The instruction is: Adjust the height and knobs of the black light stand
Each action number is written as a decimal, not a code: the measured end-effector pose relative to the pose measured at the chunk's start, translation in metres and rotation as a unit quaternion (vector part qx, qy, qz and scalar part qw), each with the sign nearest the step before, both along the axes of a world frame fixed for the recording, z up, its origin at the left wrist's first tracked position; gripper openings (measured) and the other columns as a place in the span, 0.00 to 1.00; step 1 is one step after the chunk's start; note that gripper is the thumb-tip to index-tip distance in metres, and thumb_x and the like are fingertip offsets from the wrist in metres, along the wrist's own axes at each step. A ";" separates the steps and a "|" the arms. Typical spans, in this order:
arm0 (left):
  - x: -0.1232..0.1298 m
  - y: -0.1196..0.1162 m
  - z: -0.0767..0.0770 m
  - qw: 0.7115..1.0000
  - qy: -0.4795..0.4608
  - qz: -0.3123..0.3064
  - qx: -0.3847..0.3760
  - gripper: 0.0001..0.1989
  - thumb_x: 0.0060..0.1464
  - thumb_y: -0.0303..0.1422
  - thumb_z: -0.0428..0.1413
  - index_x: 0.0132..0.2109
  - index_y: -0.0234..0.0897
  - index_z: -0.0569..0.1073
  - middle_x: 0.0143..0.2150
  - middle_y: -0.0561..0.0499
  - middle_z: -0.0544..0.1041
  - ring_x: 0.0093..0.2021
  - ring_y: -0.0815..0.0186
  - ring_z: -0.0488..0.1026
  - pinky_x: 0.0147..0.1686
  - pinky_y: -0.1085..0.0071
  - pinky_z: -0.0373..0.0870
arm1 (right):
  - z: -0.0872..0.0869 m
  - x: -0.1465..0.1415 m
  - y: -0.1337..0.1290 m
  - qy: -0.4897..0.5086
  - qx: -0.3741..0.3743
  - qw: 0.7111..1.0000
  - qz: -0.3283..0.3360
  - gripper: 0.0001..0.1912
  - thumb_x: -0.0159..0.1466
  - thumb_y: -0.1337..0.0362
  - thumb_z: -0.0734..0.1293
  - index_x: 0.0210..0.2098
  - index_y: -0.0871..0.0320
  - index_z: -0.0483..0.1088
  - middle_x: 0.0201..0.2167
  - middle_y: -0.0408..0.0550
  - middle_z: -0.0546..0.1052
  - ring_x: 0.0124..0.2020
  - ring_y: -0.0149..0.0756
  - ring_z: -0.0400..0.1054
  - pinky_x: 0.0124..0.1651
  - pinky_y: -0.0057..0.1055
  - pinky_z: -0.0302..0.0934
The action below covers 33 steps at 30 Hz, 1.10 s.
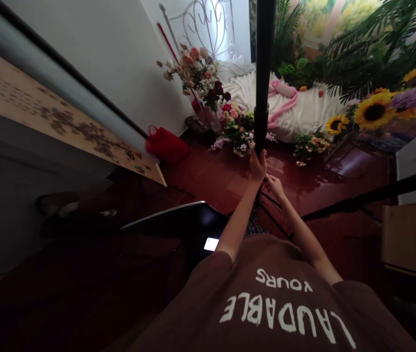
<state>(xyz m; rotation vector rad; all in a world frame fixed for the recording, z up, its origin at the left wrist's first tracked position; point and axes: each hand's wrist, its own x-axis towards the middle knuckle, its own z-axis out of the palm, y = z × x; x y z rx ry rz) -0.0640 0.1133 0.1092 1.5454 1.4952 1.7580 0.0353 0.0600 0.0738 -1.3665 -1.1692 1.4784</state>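
Note:
A tall black tripod stand [262,73] rises upright in front of me, its pole running out of the top of the view. My left hand [258,165] is closed around the pole, thumb and fingers on either side. Just below and to the right, my right hand [274,186] has its fingers bent in against the same stand. The exact part it grips is partly hidden behind my left wrist. Thin legs of the stand spread out below my hands, close to my body.
Artificial flowers [196,68] and a white draped cloth [303,117] lie ahead. Sunflowers [373,112] stand right, above a cardboard box [413,239]. Another black pole [377,194] slants in from the right. A red bag [167,145], painted panel [64,115] and dark flat-topped object [178,220] are left.

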 end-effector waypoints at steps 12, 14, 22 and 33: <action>0.034 -0.062 -0.032 0.994 -0.021 0.067 -0.090 0.30 0.69 0.44 0.40 0.72 0.40 0.49 0.74 0.38 0.55 0.76 0.54 0.50 0.73 0.49 0.50 | -0.059 0.136 -0.111 0.006 -0.111 0.992 -0.056 0.24 0.47 0.44 0.76 0.33 0.56 0.76 0.29 0.50 0.82 0.25 0.34 0.75 0.25 0.28 0.69; 0.052 -0.082 -0.047 0.991 -0.005 0.060 -0.121 0.33 0.67 0.43 0.44 0.74 0.38 0.46 0.76 0.37 0.46 0.77 0.53 0.42 0.75 0.49 0.45 | -0.070 0.169 -0.129 -0.009 -0.098 0.988 -0.119 0.23 0.47 0.44 0.75 0.33 0.55 0.76 0.29 0.50 0.82 0.25 0.36 0.76 0.25 0.30 0.71; 0.146 -0.124 -0.063 0.983 -0.007 -0.093 -0.156 0.34 0.67 0.45 0.45 0.73 0.36 0.50 0.77 0.36 0.40 0.78 0.54 0.37 0.75 0.52 0.44 | -0.045 0.233 -0.158 -0.017 -0.017 0.946 -0.323 0.28 0.46 0.40 0.75 0.35 0.56 0.72 0.27 0.49 0.81 0.23 0.38 0.76 0.25 0.32 0.70; 0.269 -0.093 -0.020 0.883 -0.003 -0.468 -0.026 0.26 0.67 0.49 0.45 0.62 0.37 0.64 0.57 0.38 0.74 0.57 0.60 0.75 0.56 0.63 0.71 | 0.032 0.285 -0.132 -0.032 0.051 0.930 -0.362 0.37 0.55 0.25 0.59 0.31 0.55 0.67 0.22 0.46 0.76 0.20 0.32 0.70 0.20 0.26 0.59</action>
